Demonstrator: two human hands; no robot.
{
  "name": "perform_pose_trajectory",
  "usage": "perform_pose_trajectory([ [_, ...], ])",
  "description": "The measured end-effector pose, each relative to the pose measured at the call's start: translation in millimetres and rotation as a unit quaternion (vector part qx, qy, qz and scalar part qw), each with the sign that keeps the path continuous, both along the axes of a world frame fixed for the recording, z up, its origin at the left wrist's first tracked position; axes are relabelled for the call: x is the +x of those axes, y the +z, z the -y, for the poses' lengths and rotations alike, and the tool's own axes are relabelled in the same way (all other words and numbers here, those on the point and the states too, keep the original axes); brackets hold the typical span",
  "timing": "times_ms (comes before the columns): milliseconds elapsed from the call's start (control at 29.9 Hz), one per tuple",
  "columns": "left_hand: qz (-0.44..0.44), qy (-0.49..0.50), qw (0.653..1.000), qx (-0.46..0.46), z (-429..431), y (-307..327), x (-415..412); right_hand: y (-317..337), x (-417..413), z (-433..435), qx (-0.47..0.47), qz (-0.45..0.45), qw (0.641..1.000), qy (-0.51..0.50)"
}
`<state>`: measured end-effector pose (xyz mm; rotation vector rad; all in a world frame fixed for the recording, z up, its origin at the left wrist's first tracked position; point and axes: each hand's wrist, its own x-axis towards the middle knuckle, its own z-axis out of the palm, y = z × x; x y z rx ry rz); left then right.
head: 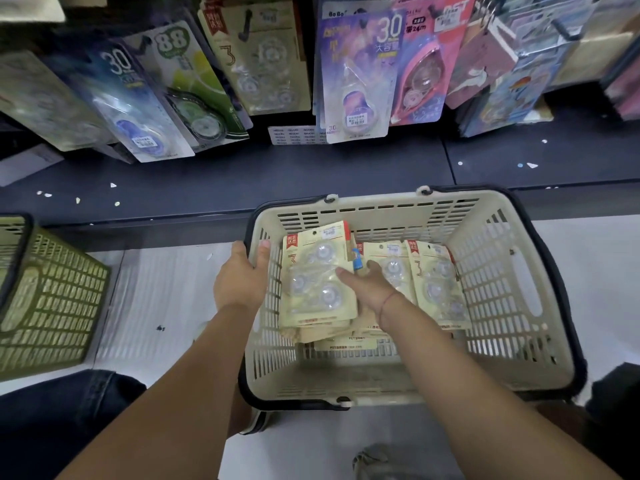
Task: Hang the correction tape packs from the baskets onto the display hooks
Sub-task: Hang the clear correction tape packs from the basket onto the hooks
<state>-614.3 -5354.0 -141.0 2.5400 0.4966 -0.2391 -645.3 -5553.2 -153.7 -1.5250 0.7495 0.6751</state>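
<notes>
Reaching into the cream basket point(502, 289) at the middle of the frame, the right hand point(372, 289) lies on the correction tape packs point(318, 271) piled against the basket's far wall. Its thumb rests flat on the top pack and its fingers curl down between two piles; I cannot tell whether it has a grip. The left hand point(242, 278) grips the basket's left rim, thumb over the edge. A green basket point(52, 299) stands at the left edge. Other packs point(356, 74) hang on hooks across the top, above a dark shelf point(242, 181).
</notes>
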Motion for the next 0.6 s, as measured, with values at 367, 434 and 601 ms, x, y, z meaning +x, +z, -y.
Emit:
perform_pose_trajectory([
  [367, -0.003, 0.003, 1.0, 0.012, -2, -6, 2, -15, 9, -37, -0.124, -0.027, 0.992, 0.014],
  [434, -0.004, 0.001, 1.0, 0.016, -2, -7, 2, -16, 11, -38, -0.095, 0.0, 0.995, 0.01],
  [601, -0.002, -0.001, 1.0, 0.019, -2, -7, 3, -18, 12, -44, 0.056, -0.004, 0.998, -0.019],
])
